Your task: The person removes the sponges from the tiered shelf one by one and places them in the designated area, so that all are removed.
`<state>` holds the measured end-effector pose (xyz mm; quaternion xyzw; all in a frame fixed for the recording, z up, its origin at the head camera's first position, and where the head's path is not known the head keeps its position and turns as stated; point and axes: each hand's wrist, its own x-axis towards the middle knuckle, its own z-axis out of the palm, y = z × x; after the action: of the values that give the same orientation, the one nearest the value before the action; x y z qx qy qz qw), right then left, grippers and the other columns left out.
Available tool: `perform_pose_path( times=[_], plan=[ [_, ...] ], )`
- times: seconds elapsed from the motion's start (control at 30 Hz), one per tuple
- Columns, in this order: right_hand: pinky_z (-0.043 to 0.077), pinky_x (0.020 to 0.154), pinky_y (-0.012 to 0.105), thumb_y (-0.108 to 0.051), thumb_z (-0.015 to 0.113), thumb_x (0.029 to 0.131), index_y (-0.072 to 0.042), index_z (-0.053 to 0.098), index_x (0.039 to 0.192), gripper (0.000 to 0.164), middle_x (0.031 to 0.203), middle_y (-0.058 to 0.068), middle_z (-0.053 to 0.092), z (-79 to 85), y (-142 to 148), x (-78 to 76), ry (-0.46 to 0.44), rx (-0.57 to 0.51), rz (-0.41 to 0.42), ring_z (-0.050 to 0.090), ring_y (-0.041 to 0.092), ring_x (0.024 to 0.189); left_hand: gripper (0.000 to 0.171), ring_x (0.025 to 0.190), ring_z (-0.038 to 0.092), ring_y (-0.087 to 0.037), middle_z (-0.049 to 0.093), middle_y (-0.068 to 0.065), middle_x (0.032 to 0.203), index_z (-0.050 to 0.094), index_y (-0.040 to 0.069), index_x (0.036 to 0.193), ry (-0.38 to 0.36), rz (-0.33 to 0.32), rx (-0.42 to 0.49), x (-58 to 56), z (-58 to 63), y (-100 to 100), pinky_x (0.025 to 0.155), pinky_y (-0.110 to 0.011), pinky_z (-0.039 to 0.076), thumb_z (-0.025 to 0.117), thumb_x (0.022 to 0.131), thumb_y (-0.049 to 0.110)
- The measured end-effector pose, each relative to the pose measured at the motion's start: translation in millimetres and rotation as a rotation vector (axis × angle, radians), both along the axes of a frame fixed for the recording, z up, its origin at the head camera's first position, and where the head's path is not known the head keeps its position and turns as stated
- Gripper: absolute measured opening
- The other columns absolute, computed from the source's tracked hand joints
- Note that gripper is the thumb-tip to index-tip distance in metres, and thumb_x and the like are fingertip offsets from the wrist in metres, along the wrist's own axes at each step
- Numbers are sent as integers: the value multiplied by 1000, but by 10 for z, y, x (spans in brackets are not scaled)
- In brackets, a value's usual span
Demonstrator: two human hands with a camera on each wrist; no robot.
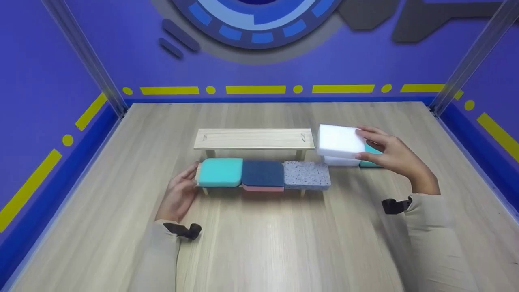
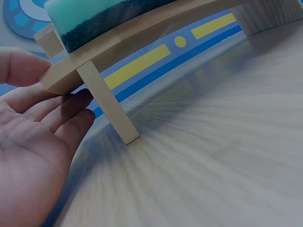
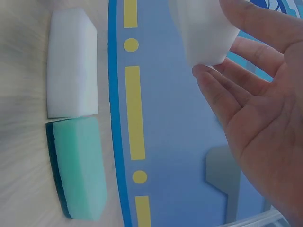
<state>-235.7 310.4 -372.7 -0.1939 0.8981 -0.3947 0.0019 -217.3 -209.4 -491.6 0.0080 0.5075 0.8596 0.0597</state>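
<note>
In the head view my left hand is at the left end of the front wooden stand. Its thumb and fingers pinch the end of the stand's board in the left wrist view. On that board lie, from left to right, a teal sponge with a dark scouring layer underneath, a dark blue-topped sponge with pink below, and a speckled grey sponge. My right hand holds a white sponge block by its right end, raised above the table in the right wrist view.
Below the held block, a second white sponge block lies on the table, end to end with another teal sponge. Behind the front stand is another low wooden stand, its top bare. Blue walls enclose the table's back and sides.
</note>
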Motion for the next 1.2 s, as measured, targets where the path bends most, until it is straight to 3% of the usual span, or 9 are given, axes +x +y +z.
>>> perform_pose_path(
  times=[0.07, 0.17, 0.3, 0.37, 0.43, 0.5, 0.57, 0.93, 1.2],
  plan=[
    [32, 94, -1, -17, 72, 85, 2, 42, 142, 67, 152, 23, 31, -16, 31, 9, 13, 4, 0, 35, 44, 136, 65, 148, 17, -27, 16, -19, 160, 16, -8, 149, -10, -3, 4, -2, 5, 0, 115, -30, 27, 35, 87, -15],
    [31, 94, -2, -15, 72, 85, 2, 43, 141, 66, 152, 23, 33, -47, 78, 25, 24, 2, -4, 34, 44, 136, 65, 148, 17, -27, 16, -19, 159, 15, -9, 149, -9, -1, 15, -3, 9, 0, 111, -25, 34, 34, 87, -16],
    [32, 96, 0, -12, 72, 85, 5, 44, 140, 64, 150, 24, 34, -106, 133, 40, 30, -30, 2, 38, 16, 137, 65, 148, 16, -29, 16, -21, 159, 15, -11, 148, 6, 3, 20, -1, 6, -2, 100, -17, 42, 33, 86, -16],
    [32, 96, 0, -12, 72, 85, 5, 45, 140, 63, 150, 24, 34, -132, 158, 44, 34, -33, 2, 37, 14, 136, 65, 148, 15, -29, 16, -22, 159, 16, -11, 148, 10, 4, 15, -1, 3, -3, 98, -16, 43, 33, 86, -16],
    [32, 96, 0, -12, 71, 85, 5, 45, 140, 63, 150, 25, 34, -158, 182, 51, 31, -27, -3, 37, 18, 137, 65, 148, 16, -28, 17, -22, 159, 16, -11, 148, 6, 5, 14, -7, -4, -2, 97, -16, 42, 34, 86, -16],
    [32, 94, -1, -13, 72, 85, 4, 45, 140, 64, 150, 25, 34, -183, 201, 57, 31, -9, -15, 34, 37, 136, 65, 148, 16, -28, 17, -21, 159, 16, -10, 148, 3, 8, 14, -10, -7, 2, 97, -16, 42, 34, 86, -16],
    [31, 93, -3, -14, 72, 85, 4, 44, 140, 64, 149, 26, 34, -214, 225, 64, 33, 5, -19, 33, 45, 134, 65, 147, 17, -28, 17, -21, 158, 16, -10, 149, 1, 8, 10, -14, -9, 5, 97, -16, 41, 34, 86, -15],
    [31, 91, -4, -16, 72, 84, 2, 43, 142, 67, 151, 27, 31, -342, 301, 105, 10, 32, -24, 31, 50, 134, 66, 146, 20, -28, 19, -22, 158, 17, -10, 149, 0, 11, -6, -15, -6, 3, 96, -17, 43, 34, 85, -16],
    [34, 91, -1, -14, 72, 84, 1, 42, 143, 67, 151, 26, 31, -470, 310, 124, -16, 2, 4, 36, 48, 131, 66, 147, 18, -28, 17, -21, 158, 16, -9, 149, 8, -2, -11, -10, -6, -4, 110, -25, 34, 34, 86, -15]
  ],
)
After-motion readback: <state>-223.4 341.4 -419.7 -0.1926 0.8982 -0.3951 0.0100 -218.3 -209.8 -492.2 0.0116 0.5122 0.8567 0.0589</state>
